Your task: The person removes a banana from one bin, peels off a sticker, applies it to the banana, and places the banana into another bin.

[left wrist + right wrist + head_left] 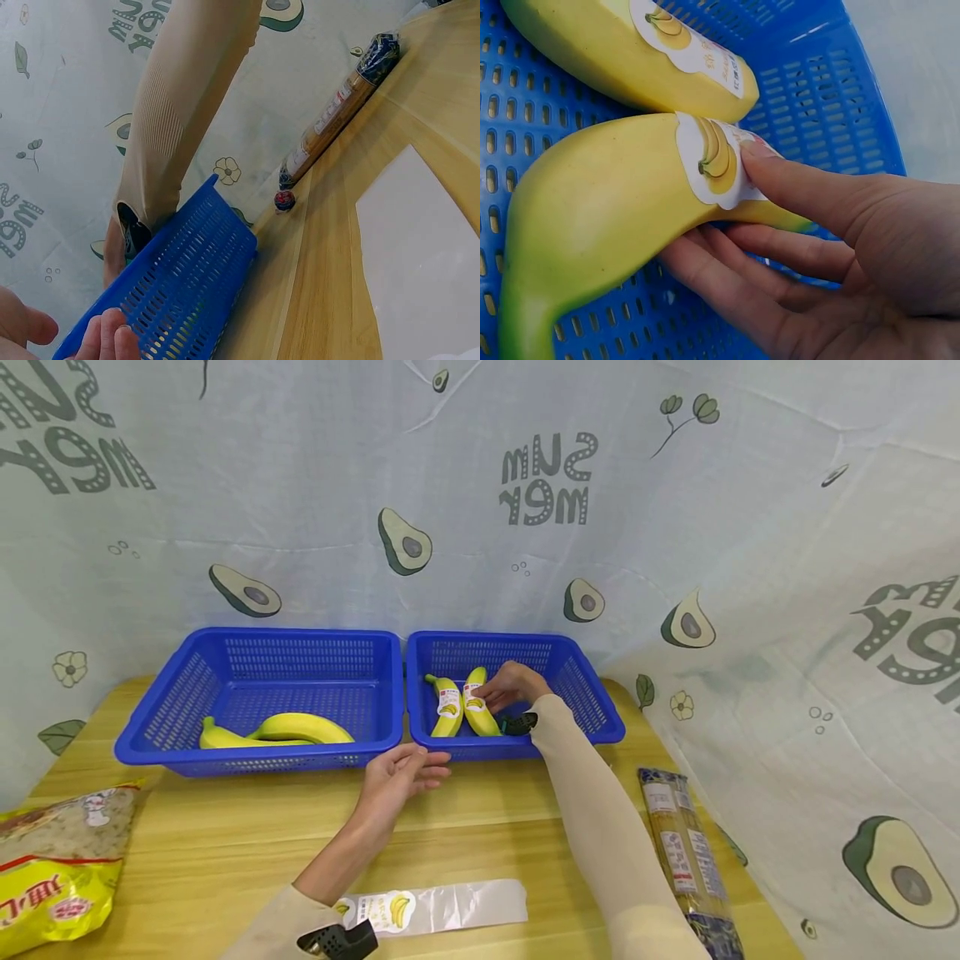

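The left sleeve (277,918), cut off by the bottom edge, lay nearest the head camera and covered one end of a label strip (465,907). The left hand (401,777) had its fingers loosely extended at the smaller blue basket (587,697); whether they touched it was unclear. Inside that basket, the right hand (513,685) pinched a labelled banana (480,718), fingertips hidden underneath, beside a second banana (447,714). The larger basket (258,763) partly hid two more bananas (307,725).
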A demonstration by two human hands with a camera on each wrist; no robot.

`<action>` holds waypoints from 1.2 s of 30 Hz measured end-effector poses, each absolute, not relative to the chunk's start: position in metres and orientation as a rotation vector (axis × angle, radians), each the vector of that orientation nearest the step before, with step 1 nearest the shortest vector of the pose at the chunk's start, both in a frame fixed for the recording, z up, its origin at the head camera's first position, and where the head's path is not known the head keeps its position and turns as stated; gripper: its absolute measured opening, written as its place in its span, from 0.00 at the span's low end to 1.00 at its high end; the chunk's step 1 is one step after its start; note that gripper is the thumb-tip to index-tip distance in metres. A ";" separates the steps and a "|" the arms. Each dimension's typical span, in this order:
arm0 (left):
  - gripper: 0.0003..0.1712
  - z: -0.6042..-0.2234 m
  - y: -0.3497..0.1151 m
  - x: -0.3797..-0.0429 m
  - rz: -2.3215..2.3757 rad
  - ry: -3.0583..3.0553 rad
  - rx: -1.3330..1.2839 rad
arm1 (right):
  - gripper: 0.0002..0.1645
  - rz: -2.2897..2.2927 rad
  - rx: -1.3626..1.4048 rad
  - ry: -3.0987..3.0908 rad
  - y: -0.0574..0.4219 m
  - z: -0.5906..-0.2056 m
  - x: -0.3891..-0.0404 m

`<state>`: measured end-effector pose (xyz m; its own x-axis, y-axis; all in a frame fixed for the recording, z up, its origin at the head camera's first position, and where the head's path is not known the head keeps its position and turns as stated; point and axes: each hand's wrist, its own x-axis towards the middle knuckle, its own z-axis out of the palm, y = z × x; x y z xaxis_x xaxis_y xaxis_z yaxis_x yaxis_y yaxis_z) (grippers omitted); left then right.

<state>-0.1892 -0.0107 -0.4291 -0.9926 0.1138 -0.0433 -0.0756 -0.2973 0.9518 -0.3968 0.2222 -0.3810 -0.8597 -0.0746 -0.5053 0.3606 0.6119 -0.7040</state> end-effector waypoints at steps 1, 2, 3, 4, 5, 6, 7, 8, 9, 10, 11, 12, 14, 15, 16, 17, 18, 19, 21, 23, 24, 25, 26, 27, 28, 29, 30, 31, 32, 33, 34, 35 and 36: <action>0.12 -0.429 -0.011 -0.189 2.438 1.786 0.048 | 0.18 -1.176 0.226 2.348 0.222 -0.381 -0.397; 0.12 -0.429 -0.011 -0.190 2.437 1.785 0.049 | 0.18 -1.175 0.226 2.350 0.222 -0.381 -0.397; 0.12 -0.429 -0.011 -0.189 2.436 1.786 0.046 | 0.18 -1.178 0.225 2.347 0.222 -0.381 -0.397; 0.12 -0.428 -0.011 -0.189 2.434 1.792 0.049 | 0.18 -1.179 0.225 2.345 0.222 -0.381 -0.397; 0.12 -0.428 -0.011 -0.189 2.433 1.792 0.046 | 0.18 -1.179 0.227 2.343 0.222 -0.382 -0.397; 0.11 -0.428 -0.011 -0.189 2.434 1.792 0.045 | 0.18 -1.181 0.229 2.341 0.222 -0.381 -0.396; 0.11 -0.428 -0.011 -0.189 2.434 1.793 0.043 | 0.17 -1.181 0.231 2.341 0.222 -0.381 -0.396; 0.11 -0.428 -0.011 -0.188 2.435 1.795 0.045 | 0.17 -1.180 0.233 2.342 0.222 -0.381 -0.396; 0.11 -0.429 -0.011 -0.188 2.434 1.797 0.047 | 0.17 -1.177 0.232 2.343 0.222 -0.381 -0.396; 0.11 -0.429 -0.011 -0.188 2.433 1.798 0.047 | 0.17 -1.170 0.232 2.348 0.222 -0.381 -0.396; 0.11 -0.429 -0.011 -0.189 2.432 1.794 0.043 | 0.17 -1.167 0.230 2.352 0.221 -0.381 -0.395; 0.12 -0.429 -0.011 -0.188 2.429 1.797 0.045 | 0.16 -1.169 0.228 2.355 0.221 -0.380 -0.395; 0.13 -0.428 -0.011 -0.188 2.417 1.804 0.046 | 0.17 -1.170 0.227 2.365 0.222 -0.380 -0.395; 0.14 -0.428 -0.012 -0.188 2.411 1.806 0.044 | 0.17 -1.170 0.227 2.370 0.222 -0.379 -0.395; 0.15 -0.427 -0.012 -0.187 2.403 1.810 0.039 | 0.17 -1.172 0.227 2.376 0.222 -0.379 -0.395; 0.15 -0.426 -0.013 -0.186 2.395 1.815 0.037 | 0.17 -1.173 0.226 2.382 0.222 -0.379 -0.395; 0.16 -0.424 -0.013 -0.185 2.384 1.822 0.035 | 0.17 -1.175 0.228 2.385 0.222 -0.379 -0.395; 0.16 -0.423 -0.014 -0.184 2.371 1.830 0.033 | 0.17 -1.174 0.229 2.391 0.222 -0.379 -0.394; 0.17 -0.420 -0.016 -0.182 2.341 1.854 0.039 | 0.18 -1.171 0.225 2.401 0.222 -0.378 -0.394; 0.18 -0.415 -0.019 -0.179 2.301 1.881 0.053 | 0.18 -1.172 0.222 2.410 0.222 -0.378 -0.393; 0.19 -0.414 -0.020 -0.178 2.277 1.897 0.064 | 0.19 -1.174 0.220 2.413 0.222 -0.378 -0.393; 0.19 -0.412 -0.022 -0.177 2.255 1.913 0.077 | 0.19 -1.172 0.216 2.420 0.223 -0.377 -0.392; 0.20 -0.410 -0.023 -0.175 2.236 1.924 0.093 | 0.19 -1.174 0.212 2.423 0.223 -0.377 -0.392; 0.21 -0.409 -0.025 -0.174 2.217 1.934 0.103 | 0.20 -1.176 0.212 2.424 0.223 -0.376 -0.392; 0.22 -0.408 -0.027 -0.173 2.198 1.941 0.116 | 0.21 -1.183 0.220 2.418 0.223 -0.376 -0.392; 0.22 -0.407 -0.029 -0.172 2.183 1.947 0.122 | 0.22 -1.194 0.230 2.408 0.223 -0.376 -0.392; 0.22 -0.406 -0.031 -0.171 2.173 1.954 0.132 | 0.22 -1.197 0.237 2.405 0.224 -0.375 -0.392; 0.22 -0.405 -0.034 -0.170 2.167 1.961 0.138 | 0.23 -1.200 0.246 2.408 0.224 -0.374 -0.392; 0.21 -0.404 -0.038 -0.169 2.168 1.969 0.134 | 0.24 -1.203 0.256 2.415 0.224 -0.374 -0.392; 0.21 -0.403 -0.041 -0.168 2.170 1.983 0.130 | 0.26 -1.199 0.264 2.430 0.224 -0.373 -0.392; 0.20 -0.401 -0.045 -0.168 2.177 1.999 0.125 | 0.28 -1.202 0.273 2.449 0.224 -0.372 -0.393; 0.19 -0.399 -0.050 -0.167 2.186 2.019 0.119 | 0.30 -1.194 0.278 2.482 0.223 -0.371 -0.394; 0.18 -0.397 -0.055 -0.166 2.195 2.040 0.116 | 0.32 -1.184 0.283 2.523 0.222 -0.370 -0.394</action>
<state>-0.1664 -0.0547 -0.3971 -0.9868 0.1565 -0.0408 -0.0522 -0.0692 0.9962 -0.3942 0.2224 -0.3701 -0.9228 0.0358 -0.3836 0.3179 0.6333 -0.7056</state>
